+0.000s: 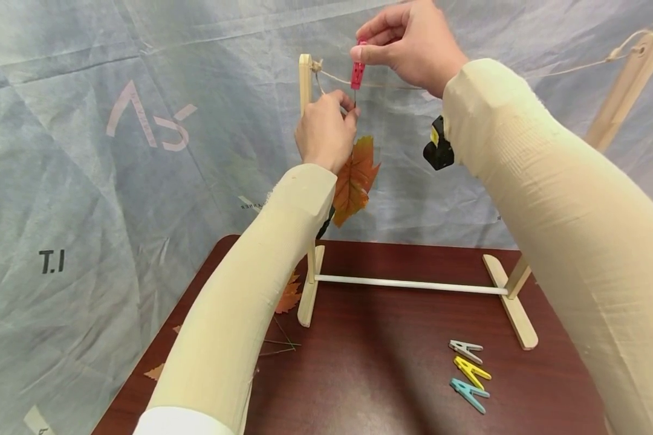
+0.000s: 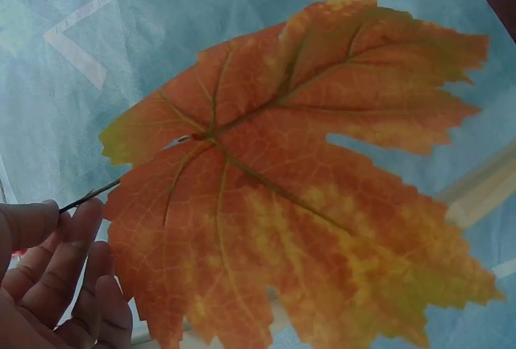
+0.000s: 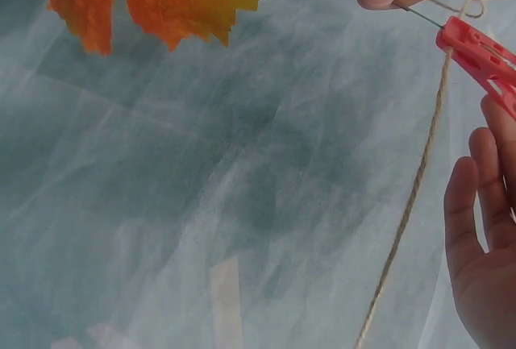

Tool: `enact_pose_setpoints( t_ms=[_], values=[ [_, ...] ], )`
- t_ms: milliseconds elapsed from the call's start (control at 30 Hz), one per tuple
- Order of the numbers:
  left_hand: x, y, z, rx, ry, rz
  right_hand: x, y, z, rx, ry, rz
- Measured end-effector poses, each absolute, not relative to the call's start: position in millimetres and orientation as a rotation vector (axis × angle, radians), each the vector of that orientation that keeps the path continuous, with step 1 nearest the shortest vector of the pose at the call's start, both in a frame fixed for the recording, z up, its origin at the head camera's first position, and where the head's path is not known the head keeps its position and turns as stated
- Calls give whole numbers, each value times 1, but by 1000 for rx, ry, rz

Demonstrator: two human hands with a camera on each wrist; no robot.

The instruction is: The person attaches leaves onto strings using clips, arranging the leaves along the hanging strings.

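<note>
One dark red table (image 1: 326, 386) bore a wooden frame (image 1: 410, 284) with a string (image 3: 415, 188) stretched between its posts. An orange leaf (image 1: 356, 178) hung beneath the string, near the left post. Two hands worked close together without touching: the right hand (image 1: 416, 51) pinched a red clothespin (image 1: 357, 75) at the string; three loose clothespins (image 1: 472, 370) lay below on the table. The left hand (image 1: 326, 130) pinched the leaf's thin stem (image 2: 101, 190) just under the clip. Whether the clip had caught stem and string could not be told; biting only one would probably drop the leaf, and so slim a stem might slip sideways.
</note>
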State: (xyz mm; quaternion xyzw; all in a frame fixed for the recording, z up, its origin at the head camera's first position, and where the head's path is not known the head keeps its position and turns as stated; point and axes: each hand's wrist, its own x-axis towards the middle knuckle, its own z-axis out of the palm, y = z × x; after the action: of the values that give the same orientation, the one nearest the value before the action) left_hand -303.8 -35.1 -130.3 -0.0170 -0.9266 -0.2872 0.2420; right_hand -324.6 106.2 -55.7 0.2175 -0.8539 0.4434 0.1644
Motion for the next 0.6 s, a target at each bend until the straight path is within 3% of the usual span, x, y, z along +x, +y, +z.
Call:
enact_pose_setpoints(
  t_ms=[600],
  values=[
    [-290, -46, -131, -142, -2510, -824, -318, 108, -58, 567, -2483, 1150]
  ],
)
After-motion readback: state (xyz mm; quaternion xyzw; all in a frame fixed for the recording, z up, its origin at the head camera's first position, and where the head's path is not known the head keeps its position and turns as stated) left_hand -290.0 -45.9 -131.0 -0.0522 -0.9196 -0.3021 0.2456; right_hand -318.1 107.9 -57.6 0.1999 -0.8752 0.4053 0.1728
